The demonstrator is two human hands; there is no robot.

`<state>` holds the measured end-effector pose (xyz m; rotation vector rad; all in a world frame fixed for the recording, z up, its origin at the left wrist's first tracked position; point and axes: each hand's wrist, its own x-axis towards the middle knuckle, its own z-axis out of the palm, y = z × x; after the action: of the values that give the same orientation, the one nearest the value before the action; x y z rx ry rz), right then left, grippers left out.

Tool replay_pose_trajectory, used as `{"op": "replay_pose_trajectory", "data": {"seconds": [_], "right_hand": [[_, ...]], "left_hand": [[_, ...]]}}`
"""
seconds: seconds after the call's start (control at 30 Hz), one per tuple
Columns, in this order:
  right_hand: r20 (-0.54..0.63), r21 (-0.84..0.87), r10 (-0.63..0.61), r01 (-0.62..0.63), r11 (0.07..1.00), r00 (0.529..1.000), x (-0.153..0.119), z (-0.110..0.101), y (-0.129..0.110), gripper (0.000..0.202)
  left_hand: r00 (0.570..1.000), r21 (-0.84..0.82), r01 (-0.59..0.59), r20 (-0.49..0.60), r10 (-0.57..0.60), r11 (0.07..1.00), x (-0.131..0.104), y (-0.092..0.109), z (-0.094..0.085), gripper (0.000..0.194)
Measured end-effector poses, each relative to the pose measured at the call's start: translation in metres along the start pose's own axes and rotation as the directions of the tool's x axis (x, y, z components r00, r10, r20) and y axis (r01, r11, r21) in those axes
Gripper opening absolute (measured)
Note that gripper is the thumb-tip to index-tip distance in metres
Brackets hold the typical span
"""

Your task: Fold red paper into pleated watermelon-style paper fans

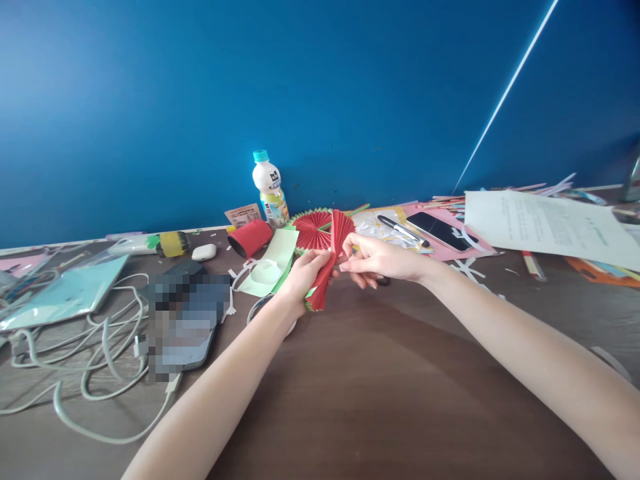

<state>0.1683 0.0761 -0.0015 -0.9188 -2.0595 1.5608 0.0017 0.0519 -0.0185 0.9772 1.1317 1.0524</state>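
My left hand (306, 275) is closed around a red pleated paper fan (340, 230) with green edging at its lower end. The thumb presses on the folds, and the fan spreads out at its top. My right hand (373, 259) is right beside the fan's right side, fingers curled and thumb and forefinger nearly together. Whatever is between those fingertips, if anything, is too small to make out. Behind the fan lies a round red pleated paper rosette (311, 227) with a green rim, partly hidden. Left of my left hand, a roll of clear tape (265, 271) rests on light green paper (283, 248).
Against the blue wall stands a drink bottle (270, 190), with a red cup (250, 238) on its side nearby. A phone (193, 327) and tangled white cables (107, 347) lie left. Farther right are a pen (401, 229), a dark phone (440, 230) and a printed sheet (545, 227).
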Motion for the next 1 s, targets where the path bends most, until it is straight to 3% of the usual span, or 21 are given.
{"op": "replay_pose_trajectory", "data": {"seconds": [0.4, 0.73, 1.0], "right_hand": [[0.029, 0.048, 0.16, -0.161, 0.986, 0.987, 0.003, -0.011, 0.005, 0.019], [0.098, 0.134, 0.136, -0.148, 0.98, 0.986, 0.006, -0.015, 0.015, 0.025], [0.167, 0.181, 0.115, -0.145, 0.973, 0.979, 0.006, -0.021, 0.022, 0.025]], "left_hand": [[0.995, 0.038, -0.057, 0.085, 0.053, 0.998, 0.008, -0.004, -0.007, 0.017], [0.986, -0.028, -0.104, 0.128, 0.107, 0.994, 0.013, -0.007, -0.01, 0.027], [0.961, -0.141, -0.123, 0.229, 0.154, 0.982, 0.008, -0.003, -0.016, 0.028]]}}
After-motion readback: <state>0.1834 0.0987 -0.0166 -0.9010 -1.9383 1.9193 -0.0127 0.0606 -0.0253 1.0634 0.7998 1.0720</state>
